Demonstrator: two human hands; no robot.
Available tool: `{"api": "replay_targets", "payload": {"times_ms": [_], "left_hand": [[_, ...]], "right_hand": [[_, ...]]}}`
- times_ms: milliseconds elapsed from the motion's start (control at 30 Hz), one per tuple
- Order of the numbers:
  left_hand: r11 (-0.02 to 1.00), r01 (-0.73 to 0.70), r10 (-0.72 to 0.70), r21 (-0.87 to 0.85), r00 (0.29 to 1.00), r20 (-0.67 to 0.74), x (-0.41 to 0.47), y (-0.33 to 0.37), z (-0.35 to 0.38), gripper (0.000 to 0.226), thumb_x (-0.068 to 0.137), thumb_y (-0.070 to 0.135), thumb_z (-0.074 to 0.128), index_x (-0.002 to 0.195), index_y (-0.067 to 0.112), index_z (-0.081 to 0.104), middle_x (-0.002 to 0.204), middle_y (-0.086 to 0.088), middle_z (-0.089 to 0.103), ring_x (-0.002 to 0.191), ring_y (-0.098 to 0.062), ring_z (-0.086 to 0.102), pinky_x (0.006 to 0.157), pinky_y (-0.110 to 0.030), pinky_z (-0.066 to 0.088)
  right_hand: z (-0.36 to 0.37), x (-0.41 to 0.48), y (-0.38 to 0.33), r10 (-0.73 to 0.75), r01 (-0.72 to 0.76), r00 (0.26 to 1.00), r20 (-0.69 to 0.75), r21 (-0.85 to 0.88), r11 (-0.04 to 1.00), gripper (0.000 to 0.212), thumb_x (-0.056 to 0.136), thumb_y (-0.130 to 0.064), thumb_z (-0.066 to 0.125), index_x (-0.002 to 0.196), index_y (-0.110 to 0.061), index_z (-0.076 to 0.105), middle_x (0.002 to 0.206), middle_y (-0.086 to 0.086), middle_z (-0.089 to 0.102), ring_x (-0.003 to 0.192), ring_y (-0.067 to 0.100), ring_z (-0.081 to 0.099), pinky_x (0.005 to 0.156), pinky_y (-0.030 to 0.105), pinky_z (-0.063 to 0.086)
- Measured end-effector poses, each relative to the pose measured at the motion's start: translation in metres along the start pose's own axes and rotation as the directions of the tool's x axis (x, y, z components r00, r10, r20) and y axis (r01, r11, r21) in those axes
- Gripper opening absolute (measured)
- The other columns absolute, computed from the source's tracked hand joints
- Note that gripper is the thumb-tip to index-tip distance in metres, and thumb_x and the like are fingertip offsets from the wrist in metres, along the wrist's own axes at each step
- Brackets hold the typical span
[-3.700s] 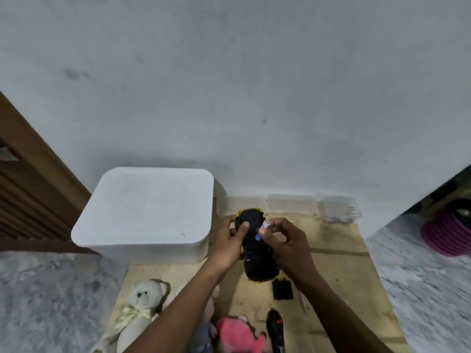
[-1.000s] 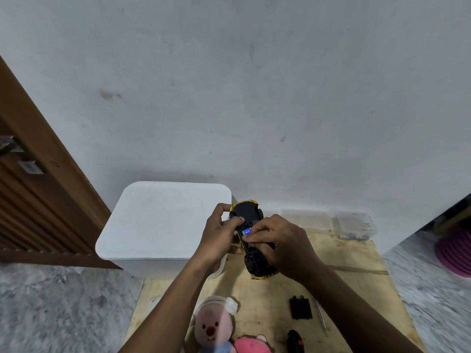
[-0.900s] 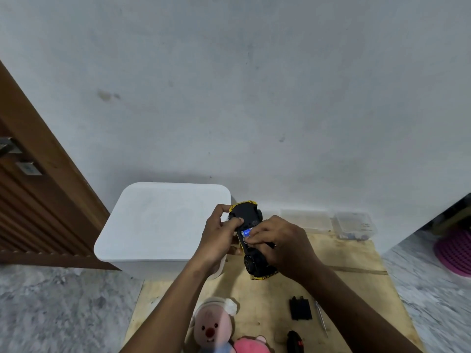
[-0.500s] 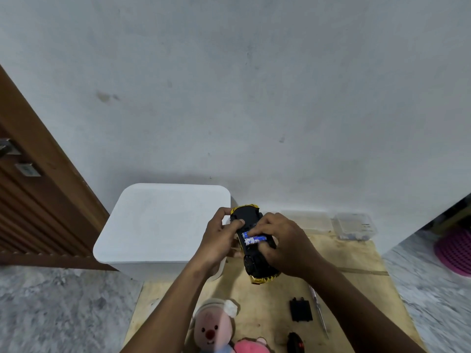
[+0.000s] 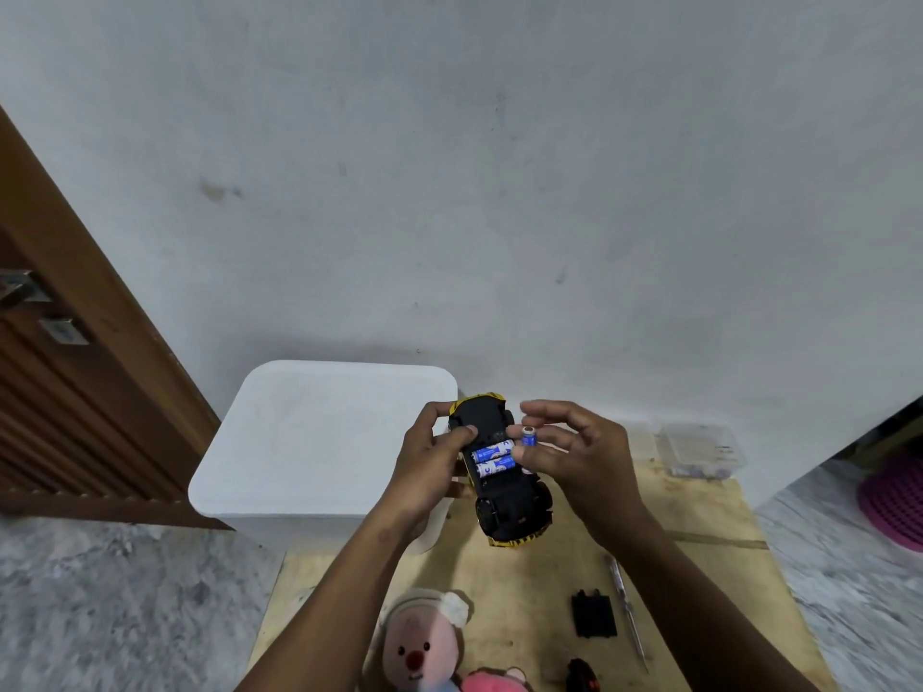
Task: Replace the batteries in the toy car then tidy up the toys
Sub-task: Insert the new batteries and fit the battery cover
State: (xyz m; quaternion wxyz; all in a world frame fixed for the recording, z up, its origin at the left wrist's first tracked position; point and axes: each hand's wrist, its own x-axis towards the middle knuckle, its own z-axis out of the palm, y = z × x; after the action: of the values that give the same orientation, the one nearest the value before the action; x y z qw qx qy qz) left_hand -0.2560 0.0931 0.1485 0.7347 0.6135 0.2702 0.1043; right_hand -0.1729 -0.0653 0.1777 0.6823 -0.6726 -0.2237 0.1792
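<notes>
Brown wooden door (image 5: 75, 392) way off to the left, then the white lidded bin (image 5: 324, 442) sitting against the wall. Next comes my left hand (image 5: 429, 472), with its fingers (image 5: 434, 411) curled round the left side of the toy car (image 5: 504, 496) and the thumb lying across the underside. Below that hand, at the near edge, there's a plush (image 5: 419, 646) with a pale pink face and a red nose, and a pink one (image 5: 489, 681) right beside it, mostly cut off.

The car itself is belly-up (black underneath, yellow at both ends) and held up off the wooden surface (image 5: 549, 581), just right of the bin. Its battery bay is open, and two blue-and-white batteries (image 5: 492, 459) lie side by side in it.

My right hand (image 5: 574, 457) is just beside the car's right edge, pinching a third battery (image 5: 528, 436) at the fingertips with its metal end facing me. The rest of that hand's fingers (image 5: 554, 409) are loosely spread and hold nothing else.

Further right on the surface, the black battery cover (image 5: 593, 615) lies flat, with the thin screwdriver (image 5: 627, 611) just beside it. A clear plastic box (image 5: 701, 449) sits at the far corner by the wall; I can't tell what the small bits in it are. Last, a purple-pink mat (image 5: 894, 506) is on the floor at the right edge.
</notes>
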Motion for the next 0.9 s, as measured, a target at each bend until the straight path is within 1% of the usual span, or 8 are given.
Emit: {"api": "replay_targets", "payload": {"times_ms": [100, 233, 333, 400, 500, 633, 767, 900], "left_hand": [[1.0, -0.005, 0.005, -0.005, 1.0, 0.012, -0.002, 0.0, 0.001, 0.015, 0.1, 0.016, 0.055, 0.113, 0.023, 0.059, 0.078, 0.003, 0.075, 0.067, -0.022, 0.071, 0.057, -0.033, 0.056], [1.0, -0.007, 0.007, -0.002, 1.0, 0.003, -0.003, 0.001, 0.0, 0.015, 0.1, 0.016, 0.055, 0.112, 0.024, 0.059, 0.079, 0.004, 0.075, 0.067, -0.022, 0.07, 0.059, -0.034, 0.055], [1.0, -0.005, 0.005, -0.001, 1.0, -0.008, -0.001, 0.0, -0.001, 0.015, 0.1, 0.017, 0.056, 0.112, 0.024, 0.059, 0.078, 0.005, 0.075, 0.069, -0.023, 0.07, 0.064, -0.039, 0.055], [1.0, -0.002, 0.002, -0.003, 1.0, -0.013, -0.001, 0.0, -0.002, 0.015, 0.1, 0.017, 0.056, 0.113, 0.024, 0.059, 0.078, 0.005, 0.075, 0.069, -0.024, 0.07, 0.065, -0.04, 0.056], [1.0, -0.004, 0.004, -0.003, 1.0, -0.016, -0.001, 0.0, -0.002, 0.016, 0.1, 0.017, 0.056, 0.114, 0.024, 0.059, 0.08, 0.005, 0.075, 0.069, -0.023, 0.07, 0.064, -0.038, 0.056], [1.0, -0.002, 0.002, -0.003, 1.0, -0.014, -0.002, 0.0, -0.003, 0.017, 0.1, 0.017, 0.056, 0.115, 0.024, 0.058, 0.084, 0.001, 0.075, 0.068, -0.022, 0.07, 0.06, -0.035, 0.056], [1.0, -0.002, 0.002, -0.005, 1.0, -0.012, -0.004, -0.001, -0.003, 0.017, 0.1, 0.017, 0.056, 0.115, 0.024, 0.059, 0.085, 0.0, 0.075, 0.068, -0.023, 0.071, 0.061, -0.036, 0.056], [1.0, -0.002, 0.001, -0.015, 1.0, -0.011, -0.004, 0.0, -0.004, 0.018, 0.1, 0.017, 0.056, 0.116, 0.024, 0.059, 0.081, 0.003, 0.074, 0.068, -0.022, 0.07, 0.062, -0.038, 0.055]], "right_hand": [[0.008, -0.005, 0.003, 0.018, -0.018, 0.999, -0.039, 0.002, 1.0, 0.034, 0.074, 0.01, 0.079, 0.1, -0.009, 0.073, 0.086, 0.006, 0.077, 0.089, 0.022, 0.076, 0.073, 0.037, 0.063], [0.012, -0.006, 0.004, -0.066, 0.057, 0.995, -0.08, -0.112, 0.992, 0.028, 0.081, 0.002, 0.078, 0.099, -0.02, 0.073, 0.092, -0.006, 0.075, 0.078, 0.019, 0.075, 0.063, 0.034, 0.063], [0.008, -0.004, -0.001, -0.063, 0.058, 0.997, -0.043, -0.119, 0.991, 0.03, 0.083, 0.002, 0.076, 0.098, -0.024, 0.072, 0.095, -0.007, 0.075, 0.082, 0.019, 0.074, 0.052, 0.037, 0.061], [0.002, -0.002, -0.002, -0.039, 0.039, 0.999, 0.001, -0.16, 0.986, 0.03, 0.079, 0.001, 0.08, 0.097, -0.022, 0.072, 0.092, -0.003, 0.076, 0.084, 0.018, 0.073, 0.05, 0.037, 0.059], [-0.002, -0.001, -0.001, -0.007, 0.013, 0.999, 0.031, -0.201, 0.98, 0.023, 0.071, -0.002, 0.087, 0.084, -0.012, 0.07, 0.082, -0.001, 0.073, 0.071, 0.017, 0.071, 0.053, 0.042, 0.06], [-0.003, -0.003, 0.0, 0.016, 0.0, 0.998, 0.063, -0.256, 0.967, 0.023, 0.069, -0.002, 0.089, 0.08, -0.006, 0.069, 0.065, -0.006, 0.069, 0.052, 0.005, 0.063, 0.047, 0.021, 0.049], [-0.003, -0.005, 0.002, 0.018, 0.008, 0.995, 0.097, -0.264, 0.964, 0.022, 0.069, -0.003, 0.089, 0.079, -0.009, 0.071, 0.078, 0.001, 0.073, 0.065, 0.008, 0.07, 0.052, 0.024, 0.053], [-0.004, -0.006, 0.006, 0.02, 0.025, 0.99, 0.138, -0.318, 0.948, 0.019, 0.084, 0.0, 0.075, 0.092, -0.017, 0.072, 0.096, 0.0, 0.074, 0.069, 0.01, 0.067, 0.05, 0.029, 0.053]]}}
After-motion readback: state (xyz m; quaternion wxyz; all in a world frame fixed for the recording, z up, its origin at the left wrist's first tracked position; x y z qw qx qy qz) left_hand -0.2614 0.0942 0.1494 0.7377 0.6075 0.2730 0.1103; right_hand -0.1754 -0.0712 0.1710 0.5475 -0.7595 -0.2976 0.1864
